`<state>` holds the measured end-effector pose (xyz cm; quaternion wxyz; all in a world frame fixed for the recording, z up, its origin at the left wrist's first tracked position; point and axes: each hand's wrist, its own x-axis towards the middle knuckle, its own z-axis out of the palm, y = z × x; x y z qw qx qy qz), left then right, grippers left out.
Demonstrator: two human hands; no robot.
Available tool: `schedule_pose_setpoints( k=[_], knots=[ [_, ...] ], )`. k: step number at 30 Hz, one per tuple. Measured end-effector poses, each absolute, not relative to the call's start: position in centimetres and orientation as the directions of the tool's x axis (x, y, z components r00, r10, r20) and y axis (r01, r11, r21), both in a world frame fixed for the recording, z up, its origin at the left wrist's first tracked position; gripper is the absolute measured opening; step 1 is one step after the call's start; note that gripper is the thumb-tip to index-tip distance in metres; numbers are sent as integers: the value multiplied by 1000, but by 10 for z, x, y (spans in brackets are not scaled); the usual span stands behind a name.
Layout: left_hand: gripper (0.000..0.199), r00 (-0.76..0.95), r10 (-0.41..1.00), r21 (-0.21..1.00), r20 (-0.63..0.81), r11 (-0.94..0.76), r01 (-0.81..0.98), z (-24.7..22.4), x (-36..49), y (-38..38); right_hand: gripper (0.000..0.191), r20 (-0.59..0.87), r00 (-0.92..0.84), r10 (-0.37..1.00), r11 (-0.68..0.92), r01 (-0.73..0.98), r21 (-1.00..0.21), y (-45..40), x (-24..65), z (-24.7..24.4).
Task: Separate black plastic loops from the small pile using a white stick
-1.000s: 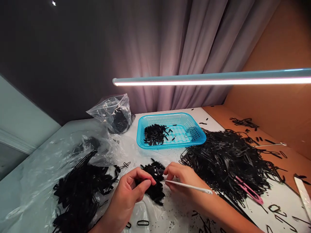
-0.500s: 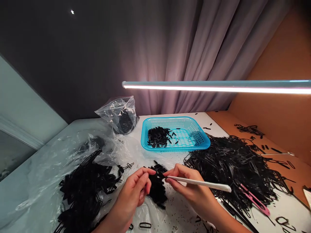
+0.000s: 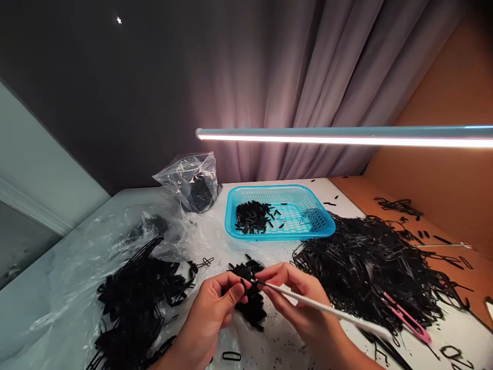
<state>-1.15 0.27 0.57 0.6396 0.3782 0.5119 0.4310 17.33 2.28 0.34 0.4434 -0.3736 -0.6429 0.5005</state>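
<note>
My left hand (image 3: 211,308) is closed, pinching a small black piece (image 3: 243,285) between thumb and forefinger. My right hand (image 3: 308,303) grips a thin white-handled tool (image 3: 327,308) like a pen, its handle slanting down to the right. The tool's tip points at my left fingertips, where something small and dark shows; its exact shape is hard to make out. Just beneath both hands lies a heap of small black pieces (image 3: 252,306) on the plastic sheet. Beyond them stands a blue plastic basket (image 3: 277,237) with similar black pieces in its left half.
A large pile of thin black loops (image 3: 362,257) spreads on the right, with a pink tool (image 3: 410,321) lying on it. Another black pile (image 3: 134,298) rests on clear plastic (image 3: 69,308) at left. A clear bag (image 3: 200,180) stands behind; a lit tube lamp (image 3: 339,139) crosses above.
My left thumb and forefinger now pinch a small black piece that shows between them. The white tool's handle has swung lower to the right, and its tip sits close to the left fingers.
</note>
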Motion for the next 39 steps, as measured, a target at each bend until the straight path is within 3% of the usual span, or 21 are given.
schedule_pose_setpoints(
  k=[4,7,10,16,26,29,35,39],
  knots=[
    [30,138,923,900,-360,382,-209,9,-10,1,6,522,-391,758,612,149,-777,19,171,1],
    [30,171,916,889,-363,395,-230,9,-8,0,3,668,-398,629,759,130,-638,21,168,-9],
    [29,213,913,883,-348,395,-253,9,-7,-1,3,705,-373,603,789,149,-596,22,166,-13],
    [31,230,909,879,-349,402,-256,9,-6,-3,7,641,-443,627,765,191,-615,18,168,-1],
    [34,174,949,955,-262,282,-97,-1,-8,-3,16,750,-426,506,862,281,-422,15,160,1],
    [35,200,948,960,-248,268,-83,-3,-6,-5,18,755,-393,526,850,269,-452,13,161,0],
    [34,214,956,951,-203,244,-191,-2,-3,-4,7,569,-307,763,628,142,-765,9,168,0],
    [36,147,967,951,-210,237,-199,-2,-5,-3,5,559,-354,750,632,132,-764,9,168,-1]
  ],
)
